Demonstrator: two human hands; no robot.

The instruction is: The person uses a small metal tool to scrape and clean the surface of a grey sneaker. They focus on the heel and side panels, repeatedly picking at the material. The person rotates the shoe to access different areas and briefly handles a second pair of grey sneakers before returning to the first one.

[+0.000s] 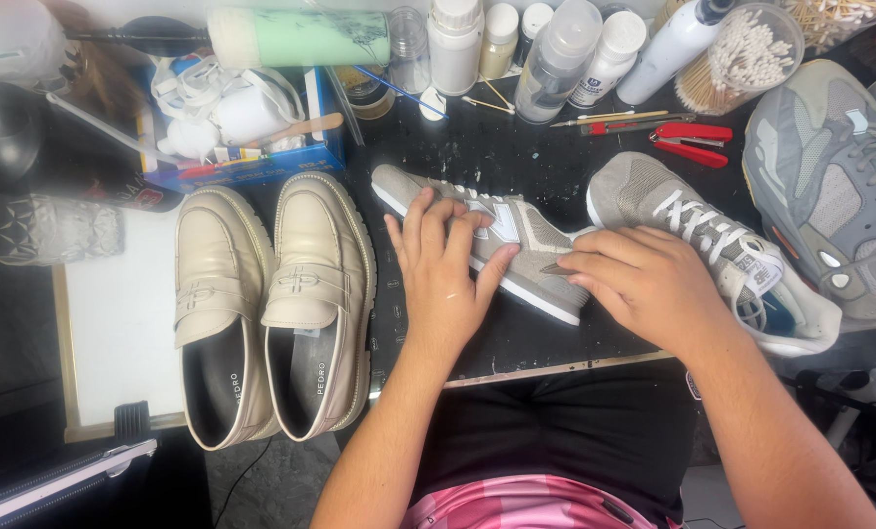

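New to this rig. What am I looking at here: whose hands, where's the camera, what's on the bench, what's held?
No machine: one person's bare hands, seen from a camera on their head looking down. The left hand lies flat on a grey sneaker lying on its side on the black mat; the right hand presses its heel end. A second grey sneaker lies behind it. To the left stand cream loafers. At the back are bottles, cotton swabs and red pliers.
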